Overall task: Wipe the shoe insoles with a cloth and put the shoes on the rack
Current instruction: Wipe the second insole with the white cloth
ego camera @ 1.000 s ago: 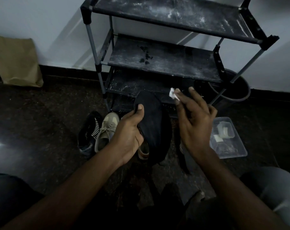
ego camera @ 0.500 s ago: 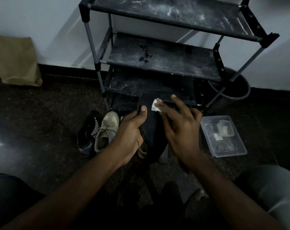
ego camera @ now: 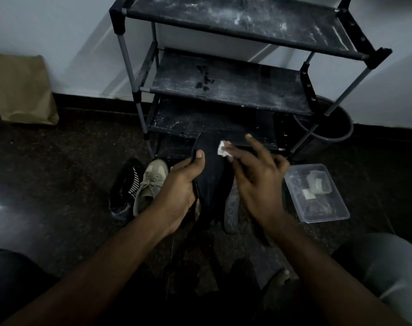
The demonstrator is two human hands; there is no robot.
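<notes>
Clear plastic box, small pale pieces inside, near the rack.

The approach to the shoe rack was blocked low down by a black insole, gripped by the left hand in front of the lowest shelf. The right hand, pinching a white cloth, was set against it. Higher up, an open gap was left between the top shelf and the middle shelf. To the left, the floor was taken up by a black striped shoe and a beige sneaker, side by side. Open floor was seen beyond them, up to a brown paper bag. On the right, passage was narrowed by a clear plastic container and a dark bucket.
</notes>
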